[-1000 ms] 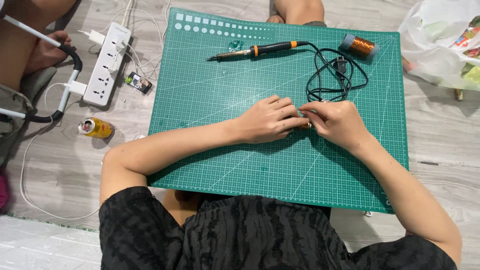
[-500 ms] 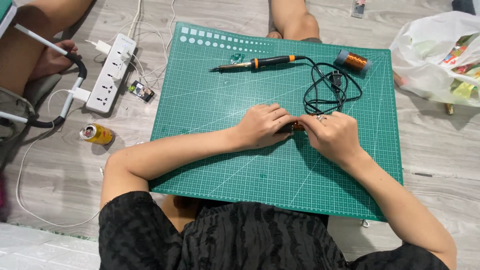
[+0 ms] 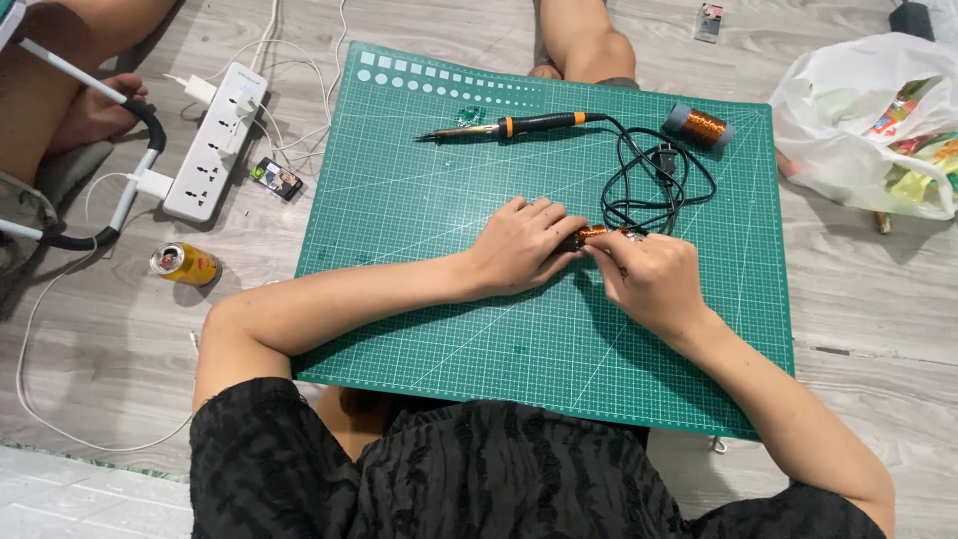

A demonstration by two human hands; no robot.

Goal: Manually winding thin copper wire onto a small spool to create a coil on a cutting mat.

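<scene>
On the green cutting mat (image 3: 419, 210) my left hand (image 3: 521, 245) and my right hand (image 3: 649, 274) meet around a small copper wire coil (image 3: 589, 236). My left hand grips its dark end. My right hand's fingertips pinch the coil's other end. Most of the coil is hidden by my fingers. A soldering iron (image 3: 514, 126) with an orange and black handle lies at the mat's far side. Its black cord (image 3: 654, 185) loops just beyond my right hand. A second copper wire spool (image 3: 702, 126) lies at the mat's far right corner.
A white power strip (image 3: 215, 145) with plugs and white cables lies left of the mat, a small circuit board (image 3: 276, 178) beside it. A yellow can (image 3: 184, 265) lies on the floor. A white plastic bag (image 3: 878, 125) sits right. Another person's legs (image 3: 584, 40) are beyond the mat.
My head view has shifted, so the mat sits lower and more central. Both hands stay together on the coil, with only small finger movements.
</scene>
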